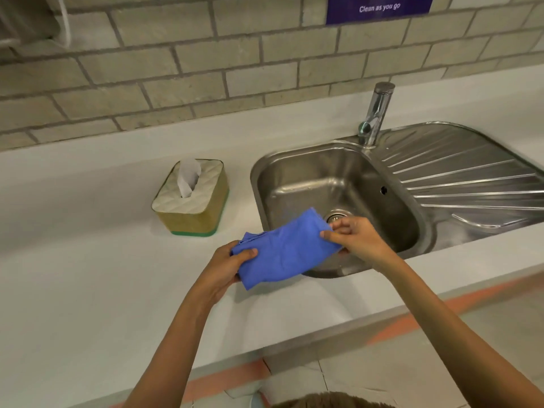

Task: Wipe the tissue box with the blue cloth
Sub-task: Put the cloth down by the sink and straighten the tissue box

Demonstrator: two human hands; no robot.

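Note:
The tissue box (192,212) stands on the white counter left of the sink. It has yellowish sides, a green base, a quilted white top and one tissue sticking up. The blue cloth (284,250) is folded and stretched between both hands above the counter's front and the sink's near-left rim. My left hand (225,267) grips its left end, thumb on top. My right hand (354,237) pinches its right end. The cloth is in front of and to the right of the box, not touching it.
A steel sink (297,160) with a ribbed drainboard (471,178) fills the right side, with a chrome tap (375,113) behind the basin. The white counter (88,275) runs along a brick wall. A purple sign (379,7) hangs above. The counter's front edge is near my arms.

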